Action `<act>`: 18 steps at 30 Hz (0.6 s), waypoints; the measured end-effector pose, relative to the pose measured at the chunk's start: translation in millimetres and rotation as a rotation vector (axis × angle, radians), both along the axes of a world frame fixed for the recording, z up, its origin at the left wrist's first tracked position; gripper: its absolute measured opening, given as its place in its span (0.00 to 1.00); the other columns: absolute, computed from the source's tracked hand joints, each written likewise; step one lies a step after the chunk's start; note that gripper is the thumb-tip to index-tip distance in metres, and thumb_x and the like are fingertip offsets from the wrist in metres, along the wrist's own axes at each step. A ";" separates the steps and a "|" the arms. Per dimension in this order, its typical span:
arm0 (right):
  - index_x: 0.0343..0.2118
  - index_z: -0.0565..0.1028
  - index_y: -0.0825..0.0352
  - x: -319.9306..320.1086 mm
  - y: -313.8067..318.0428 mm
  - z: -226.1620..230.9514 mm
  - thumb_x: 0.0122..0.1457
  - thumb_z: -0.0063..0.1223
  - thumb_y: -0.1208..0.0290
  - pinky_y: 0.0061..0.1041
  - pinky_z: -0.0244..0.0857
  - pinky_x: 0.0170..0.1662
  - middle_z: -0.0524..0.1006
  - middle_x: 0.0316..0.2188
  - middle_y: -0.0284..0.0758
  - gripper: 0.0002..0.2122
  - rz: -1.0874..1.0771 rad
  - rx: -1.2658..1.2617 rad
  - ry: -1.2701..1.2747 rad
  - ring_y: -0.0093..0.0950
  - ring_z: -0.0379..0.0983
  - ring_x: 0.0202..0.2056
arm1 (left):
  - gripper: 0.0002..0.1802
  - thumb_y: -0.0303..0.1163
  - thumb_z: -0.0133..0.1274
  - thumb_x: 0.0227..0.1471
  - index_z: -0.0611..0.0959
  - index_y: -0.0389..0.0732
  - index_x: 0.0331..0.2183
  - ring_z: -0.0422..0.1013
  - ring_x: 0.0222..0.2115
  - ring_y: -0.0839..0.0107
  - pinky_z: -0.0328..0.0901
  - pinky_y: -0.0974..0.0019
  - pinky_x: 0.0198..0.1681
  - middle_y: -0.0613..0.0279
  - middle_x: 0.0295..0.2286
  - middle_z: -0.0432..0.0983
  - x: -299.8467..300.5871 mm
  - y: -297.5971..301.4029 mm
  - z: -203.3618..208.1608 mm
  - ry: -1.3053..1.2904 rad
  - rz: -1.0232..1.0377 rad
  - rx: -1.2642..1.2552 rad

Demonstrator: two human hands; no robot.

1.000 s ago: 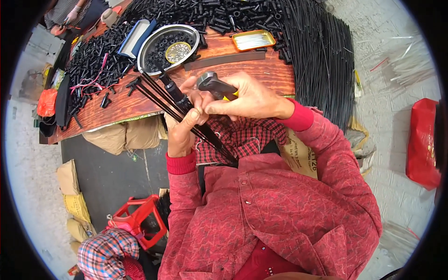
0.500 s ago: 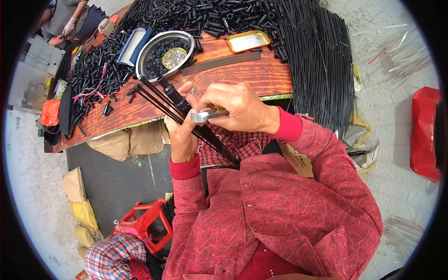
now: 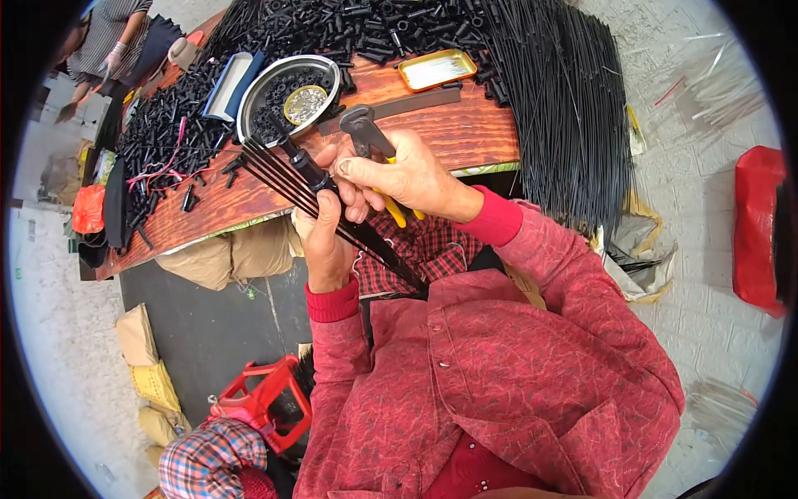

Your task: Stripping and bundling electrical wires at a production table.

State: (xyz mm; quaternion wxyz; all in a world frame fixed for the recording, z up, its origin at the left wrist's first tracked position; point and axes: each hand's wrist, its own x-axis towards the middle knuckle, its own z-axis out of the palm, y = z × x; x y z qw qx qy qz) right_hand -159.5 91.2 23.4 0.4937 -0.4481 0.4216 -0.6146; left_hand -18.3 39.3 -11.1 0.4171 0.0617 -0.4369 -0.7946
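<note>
My left hand (image 3: 331, 237) is closed around what looks like an umbrella frame (image 3: 309, 169), thin black ribs about a thick black collar. The ribs fan out to the upper left and run down toward my lap. Close beside it, my right hand (image 3: 411, 175) grips pliers (image 3: 362, 131) with a dark metal head and yellow handles. Their jaws point up, away from the frame. Right fingertips meet the left fingers next to the collar; whether they pinch some small part there is too small to tell.
The wooden table (image 3: 449, 125) bears heaps of black plastic tubes (image 3: 366, 33), a round metal tray (image 3: 243, 108), a dish of small metal parts (image 3: 305, 105) and a yellow-rimmed tin (image 3: 436, 71). Black rods (image 3: 565, 116) lie at right. Another person (image 3: 112, 50) sits at the far left; a red stool (image 3: 270, 399) stands behind.
The pliers have swung from pointing left, by the collar, to jaws up in my right palm. My right fingers have come in to the frame beside the left ones.
</note>
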 end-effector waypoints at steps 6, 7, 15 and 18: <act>0.36 0.74 0.70 0.9 -2.3 -2.9 0.62 0.48 0.69 0.14 0.61 0.21 0.74 0.22 0.28 0.09 -0.002 0.029 -0.012 0.14 0.67 0.17 | 0.29 0.38 0.52 0.58 0.64 0.33 0.55 0.70 0.25 0.69 0.60 0.73 0.25 0.65 0.24 0.66 0.1 -2.9 -3.2 0.014 0.009 0.044; 0.39 0.75 0.72 1.2 -2.5 -2.6 0.62 0.48 0.69 0.14 0.61 0.21 0.74 0.22 0.28 0.10 0.004 0.038 -0.007 0.13 0.66 0.17 | 0.29 0.38 0.52 0.58 0.64 0.33 0.55 0.70 0.25 0.69 0.60 0.73 0.25 0.65 0.24 0.66 0.7 -3.0 -3.7 0.026 0.001 0.039; 0.41 0.76 0.72 0.4 -1.5 0.2 0.62 0.49 0.69 0.14 0.61 0.21 0.74 0.21 0.28 0.11 0.016 0.063 0.008 0.13 0.66 0.17 | 0.29 0.37 0.53 0.57 0.65 0.34 0.55 0.71 0.25 0.69 0.60 0.74 0.25 0.64 0.25 0.66 1.5 -3.2 -4.9 0.009 0.014 0.045; 0.36 0.76 0.70 -0.1 -1.3 -0.8 0.62 0.49 0.68 0.14 0.61 0.21 0.74 0.20 0.28 0.09 0.009 0.050 0.004 0.14 0.67 0.17 | 0.29 0.37 0.54 0.57 0.65 0.34 0.55 0.71 0.26 0.68 0.60 0.74 0.25 0.64 0.25 0.66 1.3 -4.6 -5.8 0.004 -0.001 0.040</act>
